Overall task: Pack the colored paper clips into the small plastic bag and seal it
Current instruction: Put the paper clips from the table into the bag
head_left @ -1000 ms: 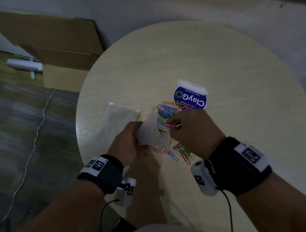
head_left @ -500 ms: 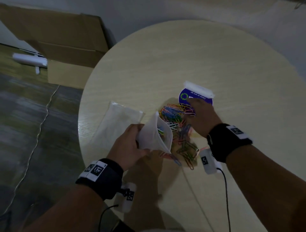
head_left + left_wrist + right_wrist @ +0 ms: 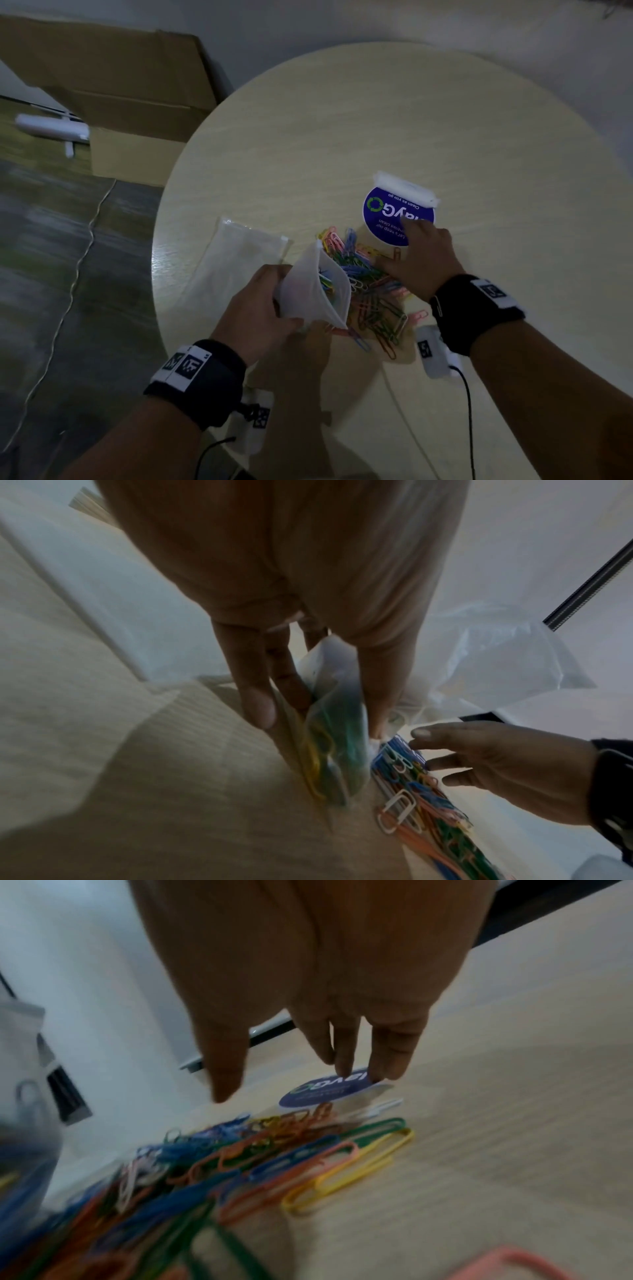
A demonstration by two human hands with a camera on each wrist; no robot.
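My left hand [image 3: 260,311] grips a small clear plastic bag [image 3: 313,291] [image 3: 329,723] just above the round table, its mouth open toward the right. A few coloured clips lie inside it. The pile of coloured paper clips [image 3: 368,291] [image 3: 240,1156] [image 3: 431,810] spreads on the table just right of the bag. My right hand [image 3: 418,257] [image 3: 308,1056] hovers over the far end of the pile with fingers straight and spread, holding nothing. Its fingertips [image 3: 387,1069] reach over a blue round sticker [image 3: 390,219].
A second flat clear bag [image 3: 239,253] lies on the table to the left of my left hand. The pale wooden table [image 3: 445,120] stretches away behind. A cardboard box [image 3: 120,102] stands on the floor beyond the table's left edge, next to a white object [image 3: 51,128].
My right hand has left the bag's mouth, let go of the clips it pinched, and moved right and away over the pile with fingers spread. My left hand keeps holding the bag.
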